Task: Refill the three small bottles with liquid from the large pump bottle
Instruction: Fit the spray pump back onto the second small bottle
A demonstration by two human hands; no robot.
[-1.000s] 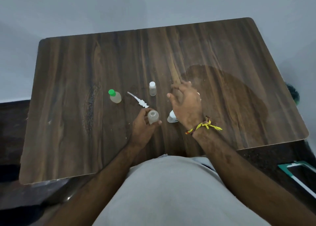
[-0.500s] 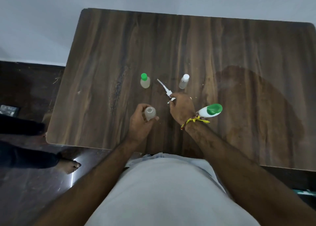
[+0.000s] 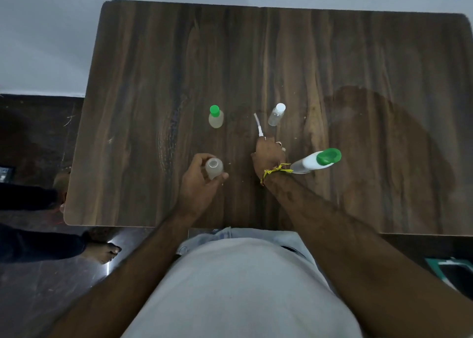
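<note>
open bottle (image 3: 214,167) low centre of frame, left hand (image 3: 198,181) curled round it on the table (image 3: 358,56), right hand (image 3: 268,156) closed on the pump tube (image 3: 258,125), large bottle (image 3: 316,160) lying right of that wrist, green-capped bottle (image 3: 215,116) and white-capped bottle (image 3: 277,114) above

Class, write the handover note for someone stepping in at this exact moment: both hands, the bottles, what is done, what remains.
Left hand: holds an uncapped small bottle upright on the table.
Right hand: closed on the pump tube, pulled out of the large bottle.
Large bottle: lying on its side by the right wrist.
Green-capped bottle and white-capped bottle: standing, closed, further back.
Done: one bottle opened. How full any bottle is cannot be told.
Left: fill, recap, check the others.
</note>
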